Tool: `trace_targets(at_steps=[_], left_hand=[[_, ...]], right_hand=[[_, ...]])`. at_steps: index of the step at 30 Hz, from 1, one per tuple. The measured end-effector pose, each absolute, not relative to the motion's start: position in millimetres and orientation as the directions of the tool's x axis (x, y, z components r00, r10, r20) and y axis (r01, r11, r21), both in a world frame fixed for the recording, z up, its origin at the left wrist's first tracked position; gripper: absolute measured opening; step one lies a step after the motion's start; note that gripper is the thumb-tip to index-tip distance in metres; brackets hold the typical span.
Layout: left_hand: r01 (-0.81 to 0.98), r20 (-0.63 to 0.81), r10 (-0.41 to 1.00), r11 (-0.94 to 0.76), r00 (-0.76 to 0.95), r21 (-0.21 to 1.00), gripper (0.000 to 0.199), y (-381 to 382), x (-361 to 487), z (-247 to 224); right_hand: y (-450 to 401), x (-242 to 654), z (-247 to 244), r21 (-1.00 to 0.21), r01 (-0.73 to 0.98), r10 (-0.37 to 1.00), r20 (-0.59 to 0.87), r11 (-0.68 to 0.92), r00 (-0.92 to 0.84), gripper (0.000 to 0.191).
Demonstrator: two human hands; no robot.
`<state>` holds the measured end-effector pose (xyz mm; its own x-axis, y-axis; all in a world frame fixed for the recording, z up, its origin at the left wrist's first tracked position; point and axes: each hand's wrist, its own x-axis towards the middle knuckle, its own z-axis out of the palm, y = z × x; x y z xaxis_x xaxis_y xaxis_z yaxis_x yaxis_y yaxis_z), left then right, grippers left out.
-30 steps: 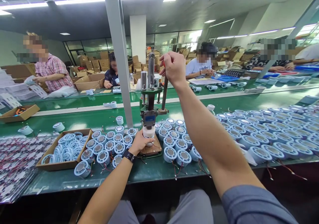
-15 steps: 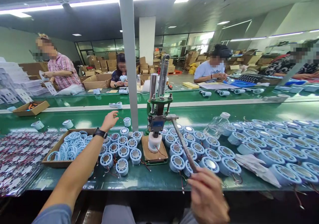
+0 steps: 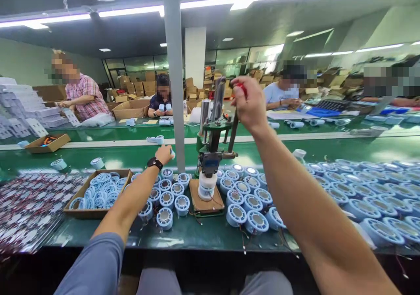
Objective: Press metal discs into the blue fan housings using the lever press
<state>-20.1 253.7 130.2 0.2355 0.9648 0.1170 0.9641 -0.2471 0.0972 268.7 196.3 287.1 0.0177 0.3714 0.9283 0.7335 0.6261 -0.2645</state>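
While the right hand [image 3: 250, 104] grips the press lever [image 3: 233, 134] raised, the left hand [image 3: 164, 154] closes on a small blue part [image 3: 172, 153] beyond the parts below it.

I sat in a factory assembly hall. Long green workbenches [image 3: 98, 152] ran in rows under strip lights [image 3: 131, 11], covered with blue round speaker parts [image 3: 361, 190]. A manual lever press [image 3: 210, 155] stood before me. Co-workers [image 3: 82, 96] sat opposite, and stacked cardboard boxes [image 3: 131, 109] filled the back.
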Motion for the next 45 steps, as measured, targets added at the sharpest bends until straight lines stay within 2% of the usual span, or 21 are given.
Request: trace_targets(at_steps=[2,4,7,10,12,15,20,23,26,28,30,32,34,37,40,42,44,45], left_hand=[[0.978,0.147,0.971,-0.201,0.191,0.053,0.038,229.4,-39.0,140.3],[0.981,0.128,0.973,-0.194,0.19,0.017,0.037,189.5,-61.7,147.8],[0.966,-0.031,0.967,-0.253,0.252,-0.052,0.029,108.9,-89.6,147.2],[0.967,-0.222,0.95,-0.242,0.218,-0.085,0.029,38.3,-98.8,124.5],[0.982,-0.255,0.956,-0.17,0.145,-0.077,0.03,12.4,-97.5,100.4],[0.999,-0.17,0.985,-0.016,0.009,-0.04,0.03,2.5,-94.7,63.5],[0.976,0.036,0.986,0.157,-0.164,0.151,0.036,5.8,-97.1,25.9],[0.949,0.116,0.97,0.176,-0.212,0.262,0.038,2.3,-99.2,14.6],[0.918,0.127,0.961,0.186,-0.244,0.351,0.04,0.1,-100.5,7.4],[0.891,0.122,0.959,0.186,-0.257,0.414,0.04,0.3,-100.5,4.0],[0.857,0.116,0.956,0.182,-0.269,0.481,0.039,-0.1,-98.6,0.4],[0.819,0.106,0.956,0.174,-0.273,0.547,0.043,-3.3,-95.0,-3.9],[0.778,0.09,0.96,0.157,-0.264,0.608,0.05,-9.7,-92.0,-7.6],[0.737,0.11,0.965,0.107,-0.24,0.667,0.054,-18.9,-100.6,-4.9],[0.783,0.256,0.94,0.017,-0.224,0.622,0.041,-13.2,-139.2,15.7],[0.866,0.318,0.924,0.025,-0.211,0.5,0.042,4.7,-180.3,36.6],[0.938,0.288,0.933,0.118,-0.217,0.325,0.045,32.8,-223.9,55.9],[0.95,0.266,0.942,0.124,-0.204,0.287,0.046,49.0,-243.4,63.2]], right_hand=[[178.2,264.8,260.8,-0.315,0.721,0.405,0.913,0.617,0.052,0.037],[146.4,254.7,211.9,-0.404,0.683,0.458,0.882,0.609,0.113,0.052],[100.6,229.9,108.9,-0.594,0.607,0.578,0.775,0.528,0.255,0.073],[86.3,204.3,19.7,-0.769,0.519,0.757,0.575,0.372,0.309,0.093],[92.6,192.3,-10.1,-0.839,0.448,0.831,0.468,0.311,0.3,0.099],[106.3,182.8,-17.7,-0.885,0.368,0.838,0.417,0.285,0.353,0.097],[101.3,170.8,-17.8,-0.858,0.399,0.675,0.506,0.325,0.537,0.091],[76.6,156.2,-25.4,-0.788,0.516,0.586,0.604,0.336,0.541,0.08],[54.9,132.5,-18.3,-0.615,0.617,0.611,0.748,0.491,0.26,0.054],[60.9,111.7,1.6,-0.529,0.587,0.642,0.766,0.614,0.019,0.043],[91.2,87.8,29.8,-0.526,0.584,0.724,0.671,0.618,-0.162,0.045],[139.4,62.0,56.6,-0.537,0.636,0.816,0.499,0.554,-0.29,0.051],[190.6,35.9,73.2,-0.523,0.684,0.859,0.355,0.509,-0.368,0.055],[244.6,3.0,74.3,-0.493,0.715,0.867,0.235,0.496,-0.439,0.053],[264.6,-13.7,60.4,-0.444,0.756,0.865,0.101,0.481,-0.491,0.042],[267.0,-16.2,52.6,-0.411,0.773,0.854,0.026,0.484,-0.52,0.037],[266.4,-15.4,49.7,-0.388,0.771,0.829,-0.033,0.505,-0.559,0.034],[265.9,-14.6,50.2,-0.381,0.764,0.813,-0.054,0.52,-0.58,0.034]])
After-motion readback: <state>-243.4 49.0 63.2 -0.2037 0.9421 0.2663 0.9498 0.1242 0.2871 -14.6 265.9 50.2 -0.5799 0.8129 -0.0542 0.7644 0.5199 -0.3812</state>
